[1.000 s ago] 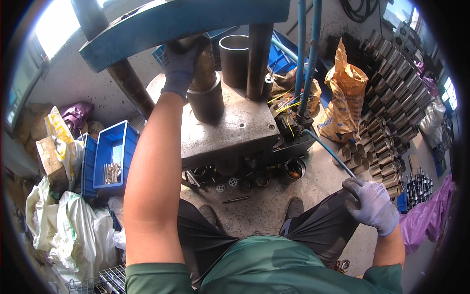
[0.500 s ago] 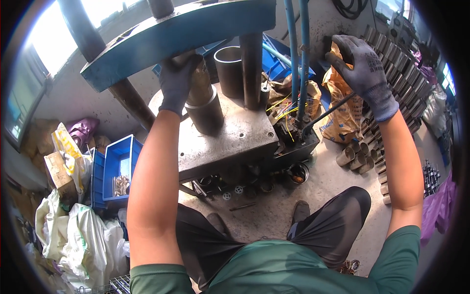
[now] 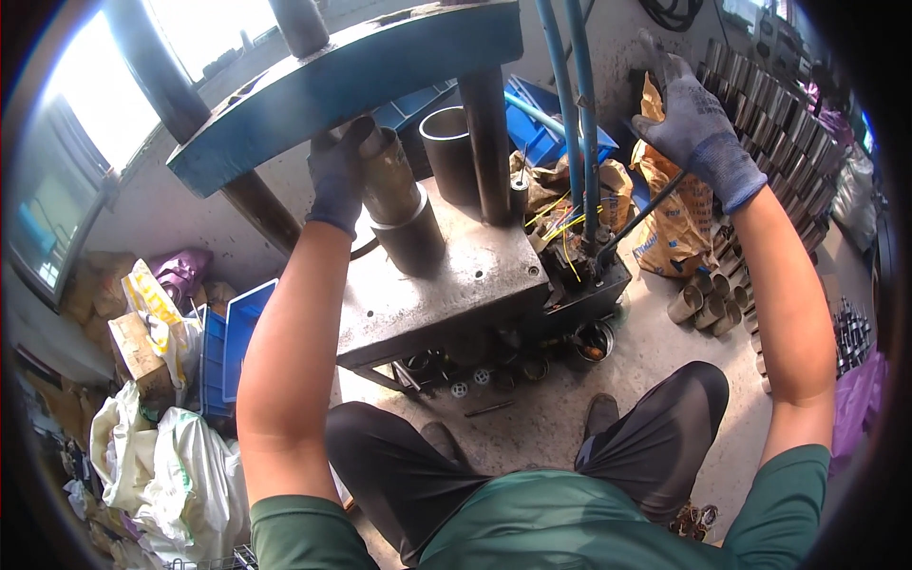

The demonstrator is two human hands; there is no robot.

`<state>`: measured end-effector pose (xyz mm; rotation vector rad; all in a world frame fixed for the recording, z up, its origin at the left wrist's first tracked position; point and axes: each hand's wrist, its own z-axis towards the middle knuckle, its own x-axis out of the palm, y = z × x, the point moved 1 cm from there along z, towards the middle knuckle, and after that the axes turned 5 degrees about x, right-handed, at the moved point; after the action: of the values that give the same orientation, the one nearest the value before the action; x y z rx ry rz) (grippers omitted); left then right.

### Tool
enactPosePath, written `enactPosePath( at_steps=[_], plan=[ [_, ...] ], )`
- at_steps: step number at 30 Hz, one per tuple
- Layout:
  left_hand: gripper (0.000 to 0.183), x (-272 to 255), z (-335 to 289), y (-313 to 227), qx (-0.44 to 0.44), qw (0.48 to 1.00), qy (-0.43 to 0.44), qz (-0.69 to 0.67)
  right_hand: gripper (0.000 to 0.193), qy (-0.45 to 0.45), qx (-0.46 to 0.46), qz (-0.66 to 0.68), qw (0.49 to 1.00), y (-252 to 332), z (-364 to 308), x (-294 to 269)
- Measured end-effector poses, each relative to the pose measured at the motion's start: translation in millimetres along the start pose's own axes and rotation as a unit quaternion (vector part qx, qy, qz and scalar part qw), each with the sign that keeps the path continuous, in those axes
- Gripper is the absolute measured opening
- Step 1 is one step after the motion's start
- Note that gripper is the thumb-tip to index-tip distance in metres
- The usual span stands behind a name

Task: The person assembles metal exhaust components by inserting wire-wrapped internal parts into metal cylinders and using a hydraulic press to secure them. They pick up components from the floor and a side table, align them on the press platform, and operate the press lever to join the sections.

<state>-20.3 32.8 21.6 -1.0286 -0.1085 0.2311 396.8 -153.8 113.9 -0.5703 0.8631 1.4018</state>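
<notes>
Tube (image 3: 388, 180) upper centre of frame, standing on wider sleeve (image 3: 413, 237) on steel press table (image 3: 446, 285), under blue crosshead (image 3: 351, 71). Left hand (image 3: 337, 180), gloved, fingers wrapped round tube's left side. Right hand (image 3: 693, 123), gloved, upper right, closed round top of thin black lever (image 3: 641, 214) slanting down to valve block (image 3: 594, 285). Second tube (image 3: 446, 152) stands behind, beside column (image 3: 486, 142). Blue hoses (image 3: 575, 114) hang centre-right. Blue bins (image 3: 228, 351) at left.

A metalworking workshop: a blue-framed press (image 3: 380, 71) stands on a concrete floor (image 3: 541, 427), with stacked metal tubes (image 3: 760, 95) to its right and blue parts bins (image 3: 228, 342) and sacks (image 3: 171, 475) to its left.
</notes>
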Motion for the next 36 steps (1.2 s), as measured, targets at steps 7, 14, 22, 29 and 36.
enactPosePath(
  at_steps=[7,14,22,29,36],
  plan=[
    [0.047,1,-6,-10,0.071,0.996,-0.017,-0.055,0.076,-0.04,-0.04,-0.08,0.995,-14,3,5],
    [0.037,-6,-38,-30,-0.014,0.941,0.038,-0.337,0.06,0.076,0.0,-0.059,0.995,-8,-2,-4],
    [0.059,-73,-138,35,-0.066,0.896,-0.208,-0.386,0.045,-0.024,-0.142,0.029,0.989,-42,-25,-16],
    [0.075,-137,-158,126,-0.148,0.974,-0.157,0.063,0.052,0.04,-0.201,-0.008,0.979,-43,-131,-44],
    [0.066,-122,-160,112,-0.046,0.965,-0.15,0.21,0.09,0.124,-0.224,-0.088,0.963,28,-211,-61]
  ],
)
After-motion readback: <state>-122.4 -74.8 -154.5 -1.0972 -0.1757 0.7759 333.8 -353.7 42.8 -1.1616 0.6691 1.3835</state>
